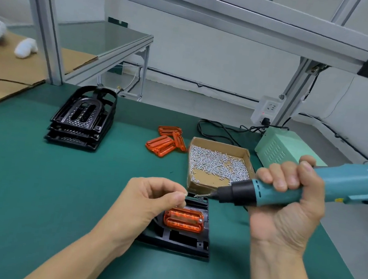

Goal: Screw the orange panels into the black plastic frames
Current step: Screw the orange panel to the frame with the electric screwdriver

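My right hand [287,199] is wrapped tight around the teal electric screwdriver [307,190], fingers curled over the barrel, its bit pointing left with a small screw [197,196] at the tip. My left hand [146,202] hovers just beside that tip, thumb and forefinger pinched together; whether they hold anything, I can't tell. Right below, on the green mat [31,189], lies the black plastic frame [179,239] with an orange panel [183,219] seated in it, a screw head showing at its right upper corner. Behind it sits the cardboard box of screws [218,165]. Loose orange panels [168,141] are piled left of the box, and a stack of black frames [82,119] stands well apart, far left.
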